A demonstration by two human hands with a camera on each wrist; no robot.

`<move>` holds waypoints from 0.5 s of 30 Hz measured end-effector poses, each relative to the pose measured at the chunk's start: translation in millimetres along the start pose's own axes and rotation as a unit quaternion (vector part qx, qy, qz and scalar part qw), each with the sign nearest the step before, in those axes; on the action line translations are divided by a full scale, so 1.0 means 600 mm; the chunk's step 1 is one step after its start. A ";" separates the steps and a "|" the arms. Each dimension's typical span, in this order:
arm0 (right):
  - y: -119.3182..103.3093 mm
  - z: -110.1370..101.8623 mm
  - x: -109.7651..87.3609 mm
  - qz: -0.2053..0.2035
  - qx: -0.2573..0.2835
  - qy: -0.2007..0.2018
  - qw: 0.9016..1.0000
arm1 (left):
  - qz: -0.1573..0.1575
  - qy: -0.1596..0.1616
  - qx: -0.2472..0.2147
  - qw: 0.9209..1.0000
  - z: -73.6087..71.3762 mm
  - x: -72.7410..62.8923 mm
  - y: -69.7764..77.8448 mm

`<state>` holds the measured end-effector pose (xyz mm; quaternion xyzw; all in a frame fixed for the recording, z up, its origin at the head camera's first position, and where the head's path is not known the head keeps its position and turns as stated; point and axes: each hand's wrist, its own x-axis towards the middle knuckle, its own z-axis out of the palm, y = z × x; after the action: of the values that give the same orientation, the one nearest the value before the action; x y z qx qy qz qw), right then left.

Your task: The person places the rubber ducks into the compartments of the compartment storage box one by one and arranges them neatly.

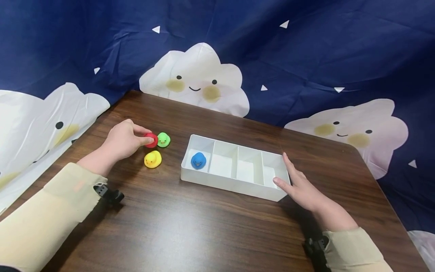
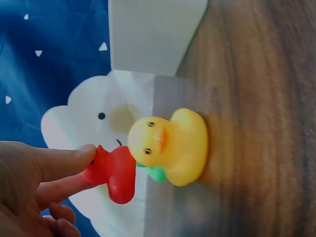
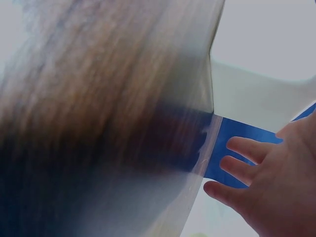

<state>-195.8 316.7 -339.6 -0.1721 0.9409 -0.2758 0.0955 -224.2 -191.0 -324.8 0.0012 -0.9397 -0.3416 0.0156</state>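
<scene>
At the left of the table, my left hand (image 1: pixel 124 139) pinches a red rubber duck (image 1: pixel 151 140) by its head between thumb and finger. In the left wrist view the red duck (image 2: pixel 122 173) appears lifted off the table. A green duck (image 1: pixel 164 139) sits just to its right, and a yellow duck (image 1: pixel 153 159) sits nearer me. The white divided box (image 1: pixel 231 185) has a blue duck (image 1: pixel 198 160) in its leftmost compartment. My right hand (image 1: pixel 302 189) rests at the box's right end, thumb over the near rim; its other fingers look straight and spread in the right wrist view.
The brown wooden table (image 1: pixel 163 226) has its back edge against a dark blue cloth (image 1: pixel 306 56) printed with white clouds. Thin dividers (image 1: pixel 237 162) split the box into a row of compartments.
</scene>
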 end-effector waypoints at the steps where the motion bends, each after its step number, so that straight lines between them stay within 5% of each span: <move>1: 0.000 -0.001 0.000 -0.002 -0.002 0.001 1.000 | -0.001 -0.002 -0.002 1.000 -0.002 0.000 0.003; 15: -0.001 -0.001 0.002 0.000 -0.002 -0.002 1.000 | 0.020 -0.026 -0.033 0.999 -0.020 -0.004 0.066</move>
<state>-196.5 315.9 -338.8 -0.1725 0.9413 -0.2733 0.0973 -221.0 -168.2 -290.2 -0.0266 -0.9280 -0.3716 -0.0019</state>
